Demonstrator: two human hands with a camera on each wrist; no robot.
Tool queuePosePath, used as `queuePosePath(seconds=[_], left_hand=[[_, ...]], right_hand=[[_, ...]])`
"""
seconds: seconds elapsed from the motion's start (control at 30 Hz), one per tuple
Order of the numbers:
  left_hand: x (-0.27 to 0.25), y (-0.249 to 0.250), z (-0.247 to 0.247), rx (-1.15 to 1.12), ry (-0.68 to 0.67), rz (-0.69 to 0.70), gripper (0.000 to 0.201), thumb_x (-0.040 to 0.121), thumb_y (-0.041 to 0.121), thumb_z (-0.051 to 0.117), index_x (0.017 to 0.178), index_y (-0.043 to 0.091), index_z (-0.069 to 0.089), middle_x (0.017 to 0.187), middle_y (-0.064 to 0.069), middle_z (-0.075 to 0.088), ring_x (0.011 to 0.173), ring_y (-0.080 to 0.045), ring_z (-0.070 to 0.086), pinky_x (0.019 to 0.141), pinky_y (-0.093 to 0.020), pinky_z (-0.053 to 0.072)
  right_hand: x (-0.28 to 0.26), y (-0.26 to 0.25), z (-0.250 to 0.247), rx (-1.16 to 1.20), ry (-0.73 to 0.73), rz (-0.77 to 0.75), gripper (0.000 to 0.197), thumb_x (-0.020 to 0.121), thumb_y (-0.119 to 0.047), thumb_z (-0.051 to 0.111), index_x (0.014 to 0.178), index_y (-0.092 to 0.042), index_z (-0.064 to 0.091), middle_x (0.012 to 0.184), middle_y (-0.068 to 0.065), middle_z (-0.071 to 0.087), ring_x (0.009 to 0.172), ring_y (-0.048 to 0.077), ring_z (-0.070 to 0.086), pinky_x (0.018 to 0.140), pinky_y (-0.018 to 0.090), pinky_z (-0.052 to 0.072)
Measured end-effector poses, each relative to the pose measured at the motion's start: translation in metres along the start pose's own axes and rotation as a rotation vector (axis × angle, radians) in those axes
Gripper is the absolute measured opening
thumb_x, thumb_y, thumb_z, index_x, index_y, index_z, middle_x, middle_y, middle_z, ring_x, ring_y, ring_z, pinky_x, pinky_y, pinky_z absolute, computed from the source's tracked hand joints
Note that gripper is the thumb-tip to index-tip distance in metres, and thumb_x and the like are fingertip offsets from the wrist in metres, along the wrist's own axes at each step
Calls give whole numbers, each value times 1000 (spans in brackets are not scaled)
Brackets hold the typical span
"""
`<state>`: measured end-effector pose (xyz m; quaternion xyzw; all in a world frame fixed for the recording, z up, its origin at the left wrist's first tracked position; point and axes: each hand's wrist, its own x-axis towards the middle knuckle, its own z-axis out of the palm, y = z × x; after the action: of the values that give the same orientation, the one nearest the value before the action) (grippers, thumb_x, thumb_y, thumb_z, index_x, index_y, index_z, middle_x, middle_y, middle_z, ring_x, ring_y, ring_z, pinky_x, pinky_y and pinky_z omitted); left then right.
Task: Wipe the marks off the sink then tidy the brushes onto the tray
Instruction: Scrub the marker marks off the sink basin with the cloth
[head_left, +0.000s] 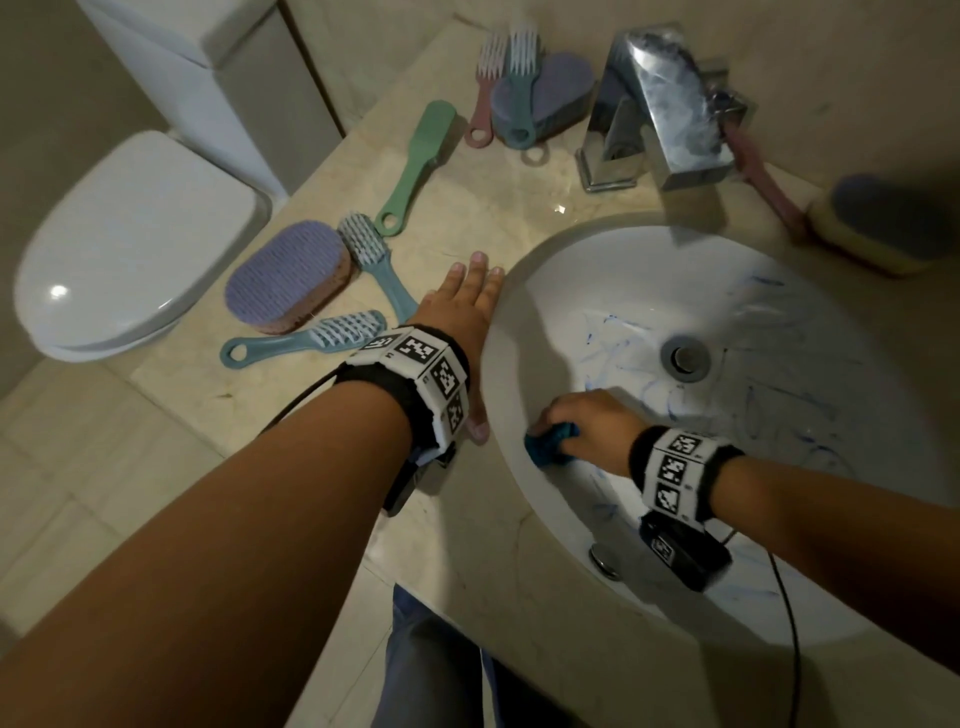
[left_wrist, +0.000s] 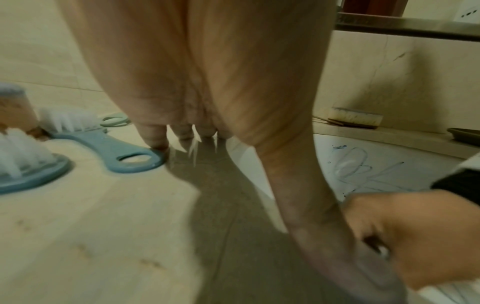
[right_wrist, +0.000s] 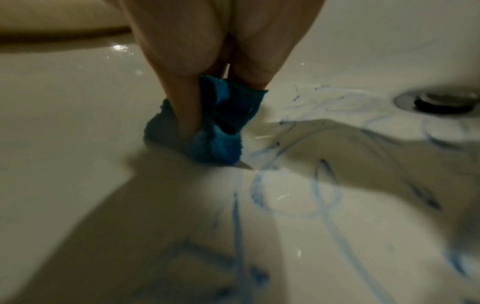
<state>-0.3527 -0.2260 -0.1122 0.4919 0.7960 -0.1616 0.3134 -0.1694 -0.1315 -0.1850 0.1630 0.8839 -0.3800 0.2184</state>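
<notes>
Pink brush half hidden behind faucet; cloth mostly under right hand.

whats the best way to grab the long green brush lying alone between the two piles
Grip the green brush by its narrow handle near the ring end, coming from above with fingers across the handle. It lies flat on the counter, clear of other brushes, ring end pointing toward the person; the free left hand rests nearest.
</notes>
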Motion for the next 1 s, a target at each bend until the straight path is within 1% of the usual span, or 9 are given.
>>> queuePosePath(seconds=[0.17,0.23,0.37,0.47,0.6,0.67,0.8,0.93,1.0], left_hand=[[-7,1,-4,-18,10,-10,165,35,45,92,143,10,-28,152,-10,-32,142,-30,-23,120,-45,5],[-6,1,-3,-28,7,-12,166,34,45,92,143,10,-28,152,-10,-32,143,-29,-23,120,-45,5],[1,-2,1,29,20,13,173,25,57,89,143,9,-29,152,-12,-31,142,-30,-25,120,-47,6],[0,-1,1,11,17,10,172,27,56,89,143,9,-29,152,-12,-32,142,-30,-25,120,-46,5],[-2,-1,0,11,21,9,171,28,55,89,143,9,-28,152,-11,-31,142,-29,-24,120,-45,6],[-5,1,-2,-4,11,-1,168,32,51,91,143,10,-29,152,-9,-32,143,-28,-23,121,-44,6],[-11,4,-7,-32,7,-8,163,39,43,92,143,12,-29,152,-8,-33,144,-27,-21,121,-42,4],[-12,2,-5,-59,11,-6,163,38,43,92,143,13,-28,152,-6,-33,144,-26,-21,121,-42,6],[-12,2,-5,-63,13,1,164,37,43,93,143,13,-29,152,-6,-33,143,-26,-22,121,-42,6]], right_hand=[[-46,12,2,-21,-265,-31,26,80,-5,66,103,-15,71,106,1,68,94,13,61,85,20,46],[-37,12,-3,-56,-239,-37,26,81,-6,65,106,-15,70,107,1,68,96,12,59,88,19,44],[7,2,-9,-74,28,35,33,83,-8,63,114,-17,66,117,1,64,105,14,56,86,13,35],[10,1,-2,-53,-14,54,35,80,-5,62,113,-16,66,117,5,63,106,21,58,86,19,39],[-7,5,4,-106,-95,36,30,82,-16,64,112,-15,65,110,5,64,100,22,58,87,27,45],[7,7,-2,-157,-6,68,29,83,-14,62,112,-12,65,111,8,64,103,25,57,87,28,42],[59,11,-22,-65,375,169,25,80,0,57,103,-4,67,105,18,66,99,32,60,85,31,45],[88,35,-52,124,690,393,17,83,3,52,96,-2,61,95,15,57,81,21,56,66,24,45],[89,46,-60,133,726,504,20,84,-6,57,104,-4,60,104,16,58,96,26,56,80,33,44]])
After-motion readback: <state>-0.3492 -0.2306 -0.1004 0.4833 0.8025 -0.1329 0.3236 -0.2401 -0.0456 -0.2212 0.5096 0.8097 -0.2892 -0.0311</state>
